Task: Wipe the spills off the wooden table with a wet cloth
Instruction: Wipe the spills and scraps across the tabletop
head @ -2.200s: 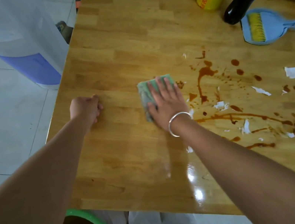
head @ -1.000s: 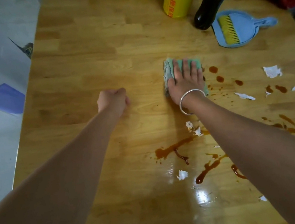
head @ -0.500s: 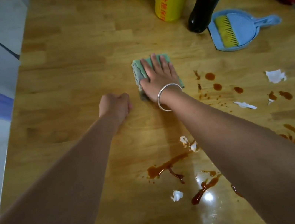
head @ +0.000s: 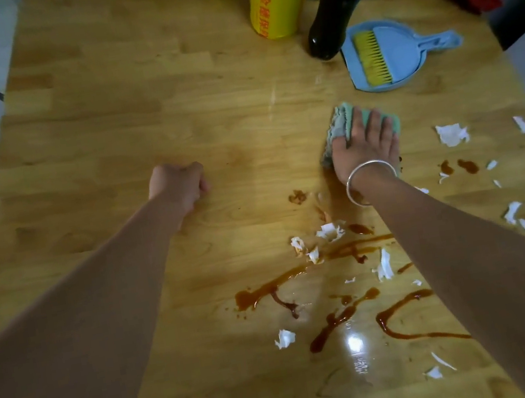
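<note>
While the right hand point(head: 365, 149) lay flat with fingers spread, pressing the folded green cloth point(head: 342, 123) onto the wooden table point(head: 118, 94) toward its far right part, just near of the blue dustpan point(head: 403, 52), the left hand point(head: 180, 188) rested as a closed fist on bare wood near the middle, holding nothing visible. Judged from how things lay, the job was well short of done. Wood around the cloth and toward the left edge looked clean, but brown sauce streaks point(head: 271, 292) ran along the near edge, two blots point(head: 467, 165) sat by the right edge, and torn white paper scraps point(head: 451, 134) lay scattered among them, all unwiped.
</note>
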A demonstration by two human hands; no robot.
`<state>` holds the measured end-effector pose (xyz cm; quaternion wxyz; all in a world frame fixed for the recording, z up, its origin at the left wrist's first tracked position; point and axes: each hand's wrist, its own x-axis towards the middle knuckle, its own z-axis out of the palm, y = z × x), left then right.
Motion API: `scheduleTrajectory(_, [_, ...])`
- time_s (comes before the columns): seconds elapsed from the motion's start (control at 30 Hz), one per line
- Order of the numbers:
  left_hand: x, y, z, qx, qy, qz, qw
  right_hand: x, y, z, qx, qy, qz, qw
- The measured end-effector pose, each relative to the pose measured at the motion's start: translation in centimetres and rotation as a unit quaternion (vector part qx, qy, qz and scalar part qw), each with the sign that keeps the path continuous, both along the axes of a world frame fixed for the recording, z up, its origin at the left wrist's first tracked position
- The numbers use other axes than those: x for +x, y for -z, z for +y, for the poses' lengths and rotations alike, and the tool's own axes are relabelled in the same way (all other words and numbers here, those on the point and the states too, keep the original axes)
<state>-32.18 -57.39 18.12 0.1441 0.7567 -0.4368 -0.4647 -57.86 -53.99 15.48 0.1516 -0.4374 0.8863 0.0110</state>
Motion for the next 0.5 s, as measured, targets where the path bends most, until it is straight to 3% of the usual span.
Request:
scheduleTrajectory(0.17, [0.2, 0.2, -0.1, -0.008, -0.004, 0.010, 1.000, 0.3, -0.6, -0.4, 0.029, 0.037, -0.025, 0.999])
scheduleTrajectory(0.37, [0.3, 0.6, 0.0, -0.012, -0.006, 0.020, 1.000, 3.6, -1.6, -3.5, 0.044, -0.149, -0.045, 0.987])
scheduleTrajectory(0.5, [0.2, 0.7, -0.1, -0.012, -0.012, 0.022, 1.000, 8.8, -1.2, -3.5, 0.023, -0.191, -0.048, 0.980])
